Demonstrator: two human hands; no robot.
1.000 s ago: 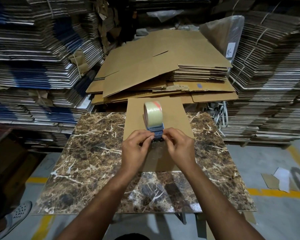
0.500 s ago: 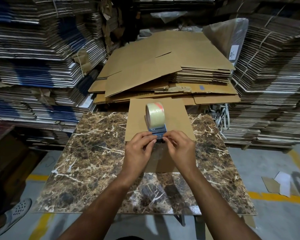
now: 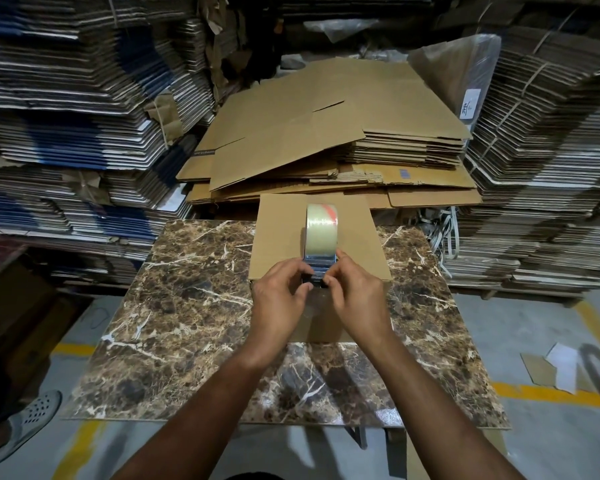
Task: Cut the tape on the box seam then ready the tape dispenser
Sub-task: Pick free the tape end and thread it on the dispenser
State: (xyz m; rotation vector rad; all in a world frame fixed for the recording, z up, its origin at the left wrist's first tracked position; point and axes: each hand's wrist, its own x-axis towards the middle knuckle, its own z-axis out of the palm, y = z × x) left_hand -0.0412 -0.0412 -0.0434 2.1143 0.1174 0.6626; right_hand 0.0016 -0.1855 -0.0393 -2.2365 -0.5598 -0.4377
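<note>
left hand (image 3: 280, 292) + right hand (image 3: 355, 289): fingertips pinching tape dispenser (image 3: 321, 247) mouth, likely freeing tape end | dispenser upright on cardboard box (image 3: 278, 237), steadying it

Tape dispenser (image 3: 321, 268) base behind both hands; tape's free end indiscernible.

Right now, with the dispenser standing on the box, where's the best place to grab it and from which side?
Probably the blue frame below the roll, pinched across its width from the near side. The dispenser stands on the box with the roll on edge, facing the person, so its flat sides face left and right. The left hand and right hand already close on that lower part. The handle is hidden.
</note>
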